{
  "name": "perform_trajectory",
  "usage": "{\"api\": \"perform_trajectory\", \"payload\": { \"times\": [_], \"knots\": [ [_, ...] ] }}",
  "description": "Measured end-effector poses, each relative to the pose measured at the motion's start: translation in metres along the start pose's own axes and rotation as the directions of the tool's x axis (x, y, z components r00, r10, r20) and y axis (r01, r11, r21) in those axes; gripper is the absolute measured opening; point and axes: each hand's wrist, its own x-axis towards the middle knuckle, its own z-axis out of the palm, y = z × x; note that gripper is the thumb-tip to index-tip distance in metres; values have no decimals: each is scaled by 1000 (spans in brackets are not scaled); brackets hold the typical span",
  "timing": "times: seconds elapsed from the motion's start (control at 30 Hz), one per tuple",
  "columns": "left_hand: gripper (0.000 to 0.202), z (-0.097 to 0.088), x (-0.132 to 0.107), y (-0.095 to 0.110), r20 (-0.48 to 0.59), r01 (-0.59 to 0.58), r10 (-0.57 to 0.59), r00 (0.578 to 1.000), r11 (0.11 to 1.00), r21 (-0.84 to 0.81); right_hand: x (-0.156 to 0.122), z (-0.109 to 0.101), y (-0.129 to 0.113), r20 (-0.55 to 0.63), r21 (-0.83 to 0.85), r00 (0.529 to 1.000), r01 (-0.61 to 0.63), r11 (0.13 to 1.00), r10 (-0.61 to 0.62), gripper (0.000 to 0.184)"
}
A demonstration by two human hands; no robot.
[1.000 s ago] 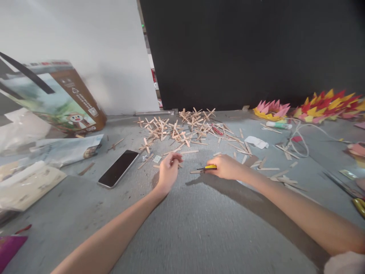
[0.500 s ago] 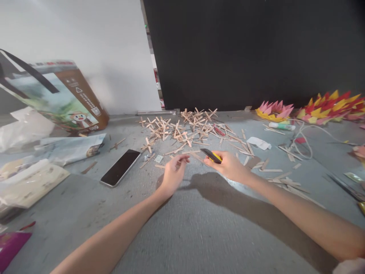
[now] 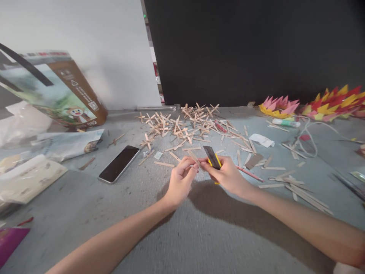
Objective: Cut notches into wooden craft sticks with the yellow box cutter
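Note:
My right hand (image 3: 228, 176) is closed around a yellow and black utility knife (image 3: 213, 157), its dark end pointing up and away. My left hand (image 3: 182, 179) is closed in a pinch on a thin wooden stick (image 3: 193, 156), fingertips touching those of the right hand. Both hands hover just above the grey floor (image 3: 182, 228), in front of a pile of crossed wooden sticks (image 3: 182, 125).
A black phone (image 3: 119, 163) lies to the left. A brown printed box (image 3: 54, 91) and plastic bags (image 3: 31, 179) are further left. Loose sticks (image 3: 296, 190), a glue tube (image 3: 283, 122), a white cable (image 3: 308, 140) and paper flowers (image 3: 333, 101) are on the right, against a black wall.
Both hands lifted off the floor and came together. The right hand raised the knife from flat on the floor; the left hand picked up a stick and met the right fingertips.

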Motion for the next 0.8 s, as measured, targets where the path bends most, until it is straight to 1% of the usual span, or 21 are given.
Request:
{"api": "perform_trajectory", "payload": {
  "times": [0.1,0.27,0.33,0.37,0.43,0.47,0.5,0.53,0.57,0.6,0.63,0.7,0.73,0.77,0.8],
  "knots": [
    [34,2,-1,-2,-13,32,-32,999,999,-16,0,1,2,-9,-34,1000,14,999,-14,36],
    [29,1,-2,-11,-89,121,-124,988,992,-35,0,2,8,-41,-144,996,74,987,-81,33],
    [30,1,-1,-15,-67,177,-182,981,982,-70,2,-2,13,-97,-205,987,105,973,-127,31],
    [30,1,-1,-17,-29,212,-215,976,972,-98,3,-5,16,-133,-261,977,125,957,-164,30],
    [32,2,-2,-22,91,292,-281,956,943,-159,6,-16,25,-148,-423,951,187,887,-271,27],
    [32,3,-2,-24,145,327,-304,942,927,-184,8,-22,31,-112,-522,929,246,816,-352,25],
    [33,4,-3,-26,183,352,-318,930,914,-201,9,-28,36,11,-599,916,328,731,-402,23],
    [35,5,-3,-27,207,368,-326,922,906,-211,11,-33,42,92,-654,892,389,648,-442,21],
    [36,5,-4,-28,217,378,-333,917,900,-217,12,-38,47,138,-687,873,425,589,-469,18],
    [37,5,-4,-28,218,386,-341,915,895,-222,13,-41,51,144,-693,842,461,555,-520,16],
    [38,5,-4,-28,217,395,-349,912,890,-229,14,-42,55,139,-687,804,499,529,-577,15],
    [40,5,-3,-27,226,415,-364,903,875,-249,15,-42,58,107,-661,737,554,506,-667,18],
    [41,4,-3,-27,226,422,-370,901,868,-263,15,-41,59,100,-650,717,572,500,-689,19],
    [42,4,-3,-27,221,424,-372,901,861,-280,14,-39,58,97,-644,713,577,502,-694,21],
    [43,3,-2,-27,215,422,-371,904,855,-302,13,-38,57,92,-643,723,568,514,-685,24]
  ]
}}
